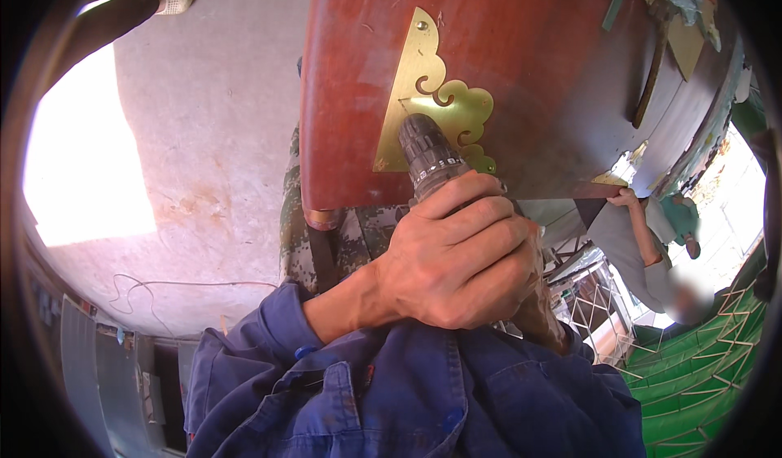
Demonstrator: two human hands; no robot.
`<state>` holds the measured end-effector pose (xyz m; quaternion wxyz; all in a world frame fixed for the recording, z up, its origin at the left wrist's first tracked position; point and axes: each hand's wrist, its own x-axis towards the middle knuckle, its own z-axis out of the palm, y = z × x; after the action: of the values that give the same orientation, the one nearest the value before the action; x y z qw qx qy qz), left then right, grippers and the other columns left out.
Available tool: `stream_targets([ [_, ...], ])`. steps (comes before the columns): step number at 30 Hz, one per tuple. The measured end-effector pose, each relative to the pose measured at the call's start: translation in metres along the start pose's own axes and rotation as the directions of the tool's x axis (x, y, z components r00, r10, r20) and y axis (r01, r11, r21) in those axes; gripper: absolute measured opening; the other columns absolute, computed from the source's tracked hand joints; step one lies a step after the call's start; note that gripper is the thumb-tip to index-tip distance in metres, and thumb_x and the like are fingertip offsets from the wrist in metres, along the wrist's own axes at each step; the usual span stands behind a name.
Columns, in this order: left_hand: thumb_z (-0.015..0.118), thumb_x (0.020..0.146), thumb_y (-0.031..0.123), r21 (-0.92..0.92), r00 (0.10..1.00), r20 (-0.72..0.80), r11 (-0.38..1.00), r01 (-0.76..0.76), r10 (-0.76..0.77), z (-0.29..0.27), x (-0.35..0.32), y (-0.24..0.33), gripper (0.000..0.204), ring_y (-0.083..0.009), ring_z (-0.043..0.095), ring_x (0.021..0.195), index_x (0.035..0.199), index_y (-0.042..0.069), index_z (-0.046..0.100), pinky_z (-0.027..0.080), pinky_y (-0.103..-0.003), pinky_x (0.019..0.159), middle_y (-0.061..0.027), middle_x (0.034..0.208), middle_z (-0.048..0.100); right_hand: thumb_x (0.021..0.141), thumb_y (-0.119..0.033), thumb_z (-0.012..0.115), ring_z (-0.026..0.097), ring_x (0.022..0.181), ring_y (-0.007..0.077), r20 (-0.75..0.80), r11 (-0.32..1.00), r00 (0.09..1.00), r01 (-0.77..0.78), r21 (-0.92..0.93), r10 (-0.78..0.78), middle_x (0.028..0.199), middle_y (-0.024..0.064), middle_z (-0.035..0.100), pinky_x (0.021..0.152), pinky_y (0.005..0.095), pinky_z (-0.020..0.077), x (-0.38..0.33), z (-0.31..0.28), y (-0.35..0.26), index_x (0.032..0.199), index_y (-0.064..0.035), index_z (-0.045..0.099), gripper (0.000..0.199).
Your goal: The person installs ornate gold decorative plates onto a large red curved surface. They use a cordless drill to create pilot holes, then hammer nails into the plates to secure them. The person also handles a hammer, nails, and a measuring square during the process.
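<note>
My left hand [456, 258] is wrapped around a black cordless drill [428, 155], with its blue sleeve coming in from the lower left. The drill's tip presses on a brass ornamental corner plate [440, 91] fixed to a glossy red-brown wooden panel [521, 42]. One screw sits at the plate's top end. Under the left hand only a strip of my right wrist [539, 321] shows, and its fingers are hidden.
Camouflage cloth [346, 230] of someone standing shows below the panel. At the right another person's hand [624, 199] rests on the panel's edge. A hammer-like tool [653, 67] lies on the panel. Green wire frames [692, 368] fill the lower right. A thin wire [163, 285] lies on the concrete floor.
</note>
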<state>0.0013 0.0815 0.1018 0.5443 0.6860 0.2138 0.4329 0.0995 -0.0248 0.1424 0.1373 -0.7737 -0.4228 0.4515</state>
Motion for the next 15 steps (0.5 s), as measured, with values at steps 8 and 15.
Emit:
stream_targets([
  [8, 0.068, 0.068, 0.016, -0.018, 0.999, -0.005, 0.999, 0.038, -0.038, -0.005, 0.004, -0.002, 0.022, -0.0286, 0.067, 0.077, 0.083, 0.0, 0.066, 0.056, -0.044, 0.077, -0.0123, 0.083, 0.066, 0.087, -0.02, 0.064, 0.068, 0.076, 0.0272, 0.054, 0.998, 0.997, -0.051, 0.041, 0.049, 0.087, 0.0079, 0.063, 0.063, 0.0365, 0.054, 0.012, -0.013, -0.018, 0.107, -0.0058, 0.059, 0.025],
  [15, 0.061, 0.08, 0.019, -0.076, 0.99, 0.068, 0.989, 0.129, -0.124, -0.027, 0.019, -0.005, 0.02, -0.0293, 0.069, 0.081, 0.087, 0.001, 0.069, 0.055, -0.048, 0.081, -0.0127, 0.086, 0.069, 0.084, -0.02, 0.071, 0.068, 0.068, 0.0301, 0.157, 0.989, 0.977, -0.141, -0.043, 0.146, 0.081, 0.01, 0.064, 0.057, 0.0406, 0.0526, 0.03, -0.032, -0.048, 0.102, -0.0062, 0.056, 0.027],
])
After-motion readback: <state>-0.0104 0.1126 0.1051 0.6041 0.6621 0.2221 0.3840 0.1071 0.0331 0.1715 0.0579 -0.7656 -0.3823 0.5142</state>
